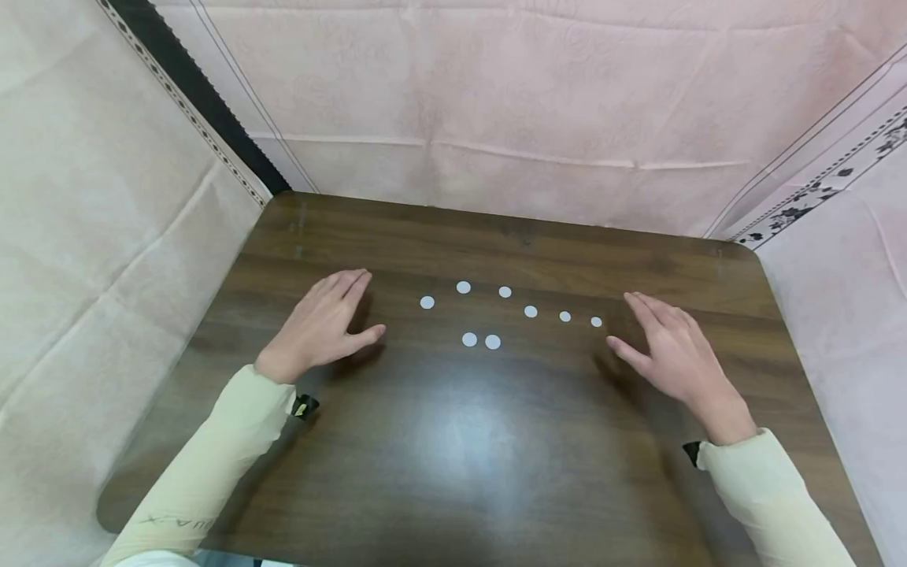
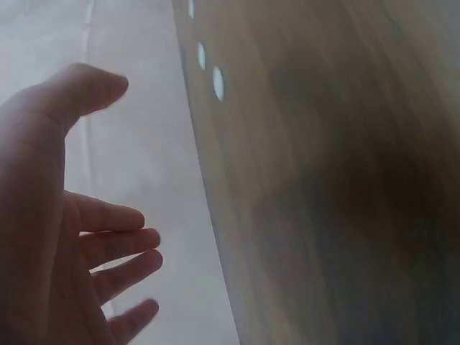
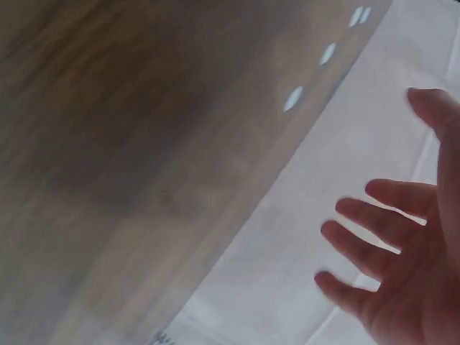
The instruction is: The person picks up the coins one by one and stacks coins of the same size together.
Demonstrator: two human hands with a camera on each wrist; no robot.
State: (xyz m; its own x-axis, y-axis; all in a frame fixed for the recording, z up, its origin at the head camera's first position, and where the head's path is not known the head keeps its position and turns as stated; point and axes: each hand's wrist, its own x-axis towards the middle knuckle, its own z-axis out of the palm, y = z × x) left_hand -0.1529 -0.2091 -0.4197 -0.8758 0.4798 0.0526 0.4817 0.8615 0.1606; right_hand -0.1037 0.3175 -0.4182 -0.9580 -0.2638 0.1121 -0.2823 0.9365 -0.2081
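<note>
Several small white round discs lie flat on the dark wooden table (image 1: 453, 441). Two of them sit side by side, a left disc (image 1: 469, 339) and a right disc (image 1: 492, 342); the others form a loose arc behind, from the leftmost disc (image 1: 427, 302) to the rightmost disc (image 1: 596, 322). To the left of the discs my left hand (image 1: 320, 324) hovers over the table, thumb apart and fingers extended, holding nothing. On the other side my right hand (image 1: 673, 352) is held likewise, its fingertips near the rightmost disc. Both palms look bare in the wrist views.
Pale cloth hangs behind the table as a back curtain (image 1: 460, 102), with more cloth at the left side (image 1: 92, 236) and the right side (image 1: 850, 260). A dark strip (image 1: 205, 94) shows at the back left corner. Each sleeve cuff has a black wrist device under it.
</note>
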